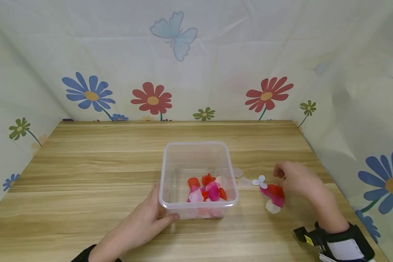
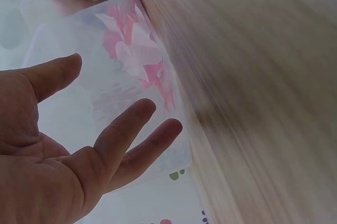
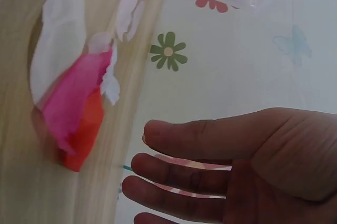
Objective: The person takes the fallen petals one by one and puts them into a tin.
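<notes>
A clear plastic box [image 1: 198, 205] without a lid stands in the middle of the table, with red, magenta and pale pink artificial petals [image 1: 213, 189] heaped inside. My left hand [image 1: 144, 218] rests against its near left corner. In the left wrist view, that hand's thumb and fingers [image 2: 126, 129] are spread beside the translucent wall. My right hand [image 1: 299, 180] is over the table to the right, its fingers loosely bent with nothing between them in the right wrist view. Just left of it lies a small pile of petals: magenta [image 3: 73, 97], red [image 3: 87, 134] and white [image 3: 58, 45].
A small white flower-shaped piece [image 1: 260, 181] lies beside the pile. Pale petals [image 1: 245, 183] are scattered between it and the box. The wood-grain table [image 1: 101, 163] is enclosed by a white cloth [image 1: 216, 47] printed with flowers and a butterfly.
</notes>
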The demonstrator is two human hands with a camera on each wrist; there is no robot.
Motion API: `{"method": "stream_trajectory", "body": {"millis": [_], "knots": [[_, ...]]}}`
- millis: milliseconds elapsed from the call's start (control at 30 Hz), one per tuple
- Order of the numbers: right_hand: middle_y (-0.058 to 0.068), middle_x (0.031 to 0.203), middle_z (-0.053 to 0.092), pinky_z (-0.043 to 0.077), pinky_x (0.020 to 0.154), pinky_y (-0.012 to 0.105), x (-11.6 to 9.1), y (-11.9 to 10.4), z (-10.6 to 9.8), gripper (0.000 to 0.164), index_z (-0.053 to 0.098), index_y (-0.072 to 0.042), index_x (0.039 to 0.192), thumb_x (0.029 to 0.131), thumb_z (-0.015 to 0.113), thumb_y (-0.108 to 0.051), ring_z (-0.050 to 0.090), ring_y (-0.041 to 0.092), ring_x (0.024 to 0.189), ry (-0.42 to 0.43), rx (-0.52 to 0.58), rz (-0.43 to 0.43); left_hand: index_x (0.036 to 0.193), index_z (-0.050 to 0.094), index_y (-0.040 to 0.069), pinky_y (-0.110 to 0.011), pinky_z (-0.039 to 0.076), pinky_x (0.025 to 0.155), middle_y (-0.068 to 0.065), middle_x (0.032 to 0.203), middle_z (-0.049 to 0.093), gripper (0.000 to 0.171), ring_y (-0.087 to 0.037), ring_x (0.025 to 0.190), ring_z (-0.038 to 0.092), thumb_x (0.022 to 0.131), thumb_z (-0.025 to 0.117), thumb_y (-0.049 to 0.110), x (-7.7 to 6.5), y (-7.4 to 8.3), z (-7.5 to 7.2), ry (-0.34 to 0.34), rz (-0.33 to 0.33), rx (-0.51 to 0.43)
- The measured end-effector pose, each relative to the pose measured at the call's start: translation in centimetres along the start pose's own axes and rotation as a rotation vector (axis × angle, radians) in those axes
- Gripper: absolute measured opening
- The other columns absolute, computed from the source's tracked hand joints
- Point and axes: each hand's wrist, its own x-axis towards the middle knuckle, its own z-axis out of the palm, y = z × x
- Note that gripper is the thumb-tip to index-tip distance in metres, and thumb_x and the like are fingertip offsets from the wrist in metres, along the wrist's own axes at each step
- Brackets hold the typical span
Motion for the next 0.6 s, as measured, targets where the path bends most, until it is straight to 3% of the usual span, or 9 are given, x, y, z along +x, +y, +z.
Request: {"method": "stream_trajectory", "body": {"millis": [333,600], "knots": [[0.003,0.084,0.059,0.049,0.068,0.037,1.2,1.3,1.4,0.020,0.065,-0.004,0.088,0.076,0.080,0.003,0.053,0.022,0.077,-0.072,0.023,-0.078,0.162,0.013,0.015,-0.038,0.053,0.099,-0.018,0.148,0.044,0.094,-0.029,0.124,0.058,0.094,0.078,0.019,-0.1,0.0,0.0,0.005,0.007,0.022],[0.005,0.082,0.057,0.050,0.063,0.034,1.7,0.8,2.2,0.023,0.063,-0.004,0.091,0.078,0.080,0.005,0.053,0.022,0.075,-0.120,0.066,-0.027,0.161,0.014,0.015,-0.036,0.053,0.097,-0.018,0.150,0.042,0.094,-0.031,0.125,0.057,0.094,0.078,0.017,0.0,0.0,-0.1,0.005,0.016,0.001]]}}
